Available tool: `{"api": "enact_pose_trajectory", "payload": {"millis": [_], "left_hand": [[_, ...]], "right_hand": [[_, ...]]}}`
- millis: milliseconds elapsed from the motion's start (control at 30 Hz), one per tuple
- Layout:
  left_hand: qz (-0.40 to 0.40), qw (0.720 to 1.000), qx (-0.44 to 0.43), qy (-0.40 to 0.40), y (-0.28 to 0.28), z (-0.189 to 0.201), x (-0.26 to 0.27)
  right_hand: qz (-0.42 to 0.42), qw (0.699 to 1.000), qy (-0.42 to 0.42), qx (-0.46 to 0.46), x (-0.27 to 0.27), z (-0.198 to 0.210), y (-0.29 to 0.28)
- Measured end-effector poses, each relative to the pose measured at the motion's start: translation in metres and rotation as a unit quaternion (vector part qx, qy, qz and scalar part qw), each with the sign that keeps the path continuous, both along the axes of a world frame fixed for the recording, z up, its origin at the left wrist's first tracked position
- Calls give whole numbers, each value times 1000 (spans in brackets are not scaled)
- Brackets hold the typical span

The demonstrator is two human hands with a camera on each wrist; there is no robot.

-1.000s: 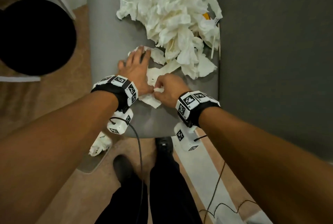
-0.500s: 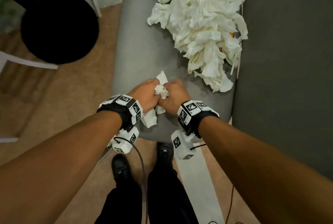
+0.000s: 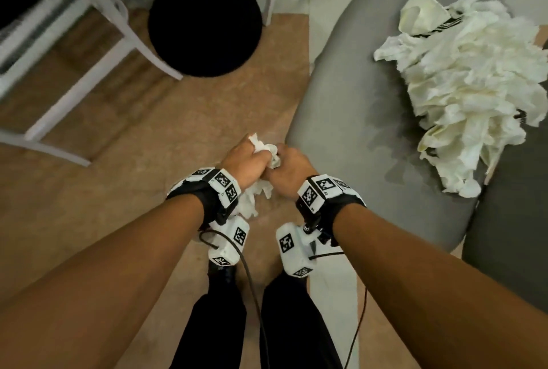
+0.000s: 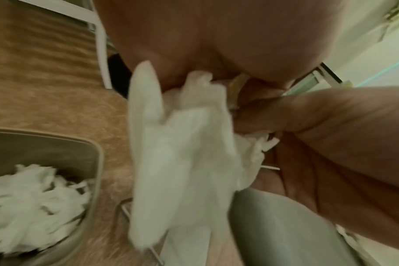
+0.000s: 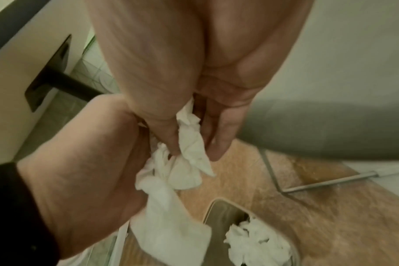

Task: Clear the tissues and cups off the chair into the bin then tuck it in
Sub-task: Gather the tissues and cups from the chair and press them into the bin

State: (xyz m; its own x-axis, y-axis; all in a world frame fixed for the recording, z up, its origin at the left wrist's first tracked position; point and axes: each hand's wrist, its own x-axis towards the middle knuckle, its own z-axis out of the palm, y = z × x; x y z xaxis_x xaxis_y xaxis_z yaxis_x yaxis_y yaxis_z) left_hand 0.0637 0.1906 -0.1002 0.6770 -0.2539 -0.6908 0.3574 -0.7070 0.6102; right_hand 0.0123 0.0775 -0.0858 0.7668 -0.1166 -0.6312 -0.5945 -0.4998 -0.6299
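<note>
Both hands hold one bunch of crumpled white tissues point(image 3: 268, 155) together, off the left edge of the grey chair seat point(image 3: 355, 119) and above the floor. My left hand point(image 3: 246, 161) grips the bunch, which hangs below it point(image 4: 182, 153). My right hand point(image 3: 289, 165) pinches the same tissues point(image 5: 189, 154) between thumb and fingers. A large heap of tissues point(image 3: 465, 95) lies on the seat's far right with a crushed paper cup point(image 3: 421, 12) at its top. The beige bin point(image 4: 57, 153) stands on the floor below, with tissues in it point(image 5: 257, 241).
A black round table base point(image 3: 204, 24) stands on the wooden floor at upper left, beside white chair legs point(image 3: 89, 72). The chair's dark grey backrest point(image 3: 516, 235) rises at right. The chair's metal leg point(image 5: 271, 172) runs near the bin. My legs and shoes are below.
Both hands gathered loose tissues on the seat, bunched them, and carried them left off the seat's edge. The head view swung left, so the heap now sits at right.
</note>
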Motion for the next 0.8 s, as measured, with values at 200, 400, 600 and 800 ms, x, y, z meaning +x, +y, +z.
{"api": "enact_pose_trajectory", "payload": {"millis": [200,400,600,800], "left_hand": [[69,997,20,27,91,-42,-5],[31,991,118,-59,149,-114,-24],[63,985,156,-38,180,-161,-34],[24,985,172,-6,170,-143,-21]], "right_hand": [[123,991,40,-25,7,-42,93],[206,970,93,-89,5,-109,146],[188,965,157,-96,-5,-169,160],[206,953,203,-85,1,-152,148]]}}
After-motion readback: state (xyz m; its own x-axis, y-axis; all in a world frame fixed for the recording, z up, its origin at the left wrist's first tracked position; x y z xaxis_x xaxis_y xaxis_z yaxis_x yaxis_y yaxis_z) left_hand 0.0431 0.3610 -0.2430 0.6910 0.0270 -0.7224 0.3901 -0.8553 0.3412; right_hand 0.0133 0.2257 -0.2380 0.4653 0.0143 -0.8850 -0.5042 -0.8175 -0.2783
